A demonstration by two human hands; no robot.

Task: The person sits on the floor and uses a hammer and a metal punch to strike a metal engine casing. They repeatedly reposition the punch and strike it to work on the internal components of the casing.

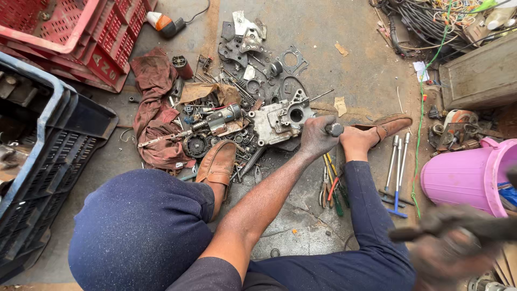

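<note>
Head view, left hand (316,137) gripping metal rod (334,129), right hand (447,250) blurred, clutching dark tool (409,233)

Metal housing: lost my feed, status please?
Left hand grips a punch against the metal housing. Right hand raised, blurred, gripping a hammer. Loose parts crowd around.

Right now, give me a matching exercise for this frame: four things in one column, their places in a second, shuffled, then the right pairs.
Things:
1. pink bucket
2. red crate
3. dark red rag
4. T-handle wrenches

Places:
A. top left corner
B. floor between the right leg and the bucket
C. right edge
D. left of the metal parts pile

Pairs: 1-C, 2-A, 3-D, 4-B
</note>
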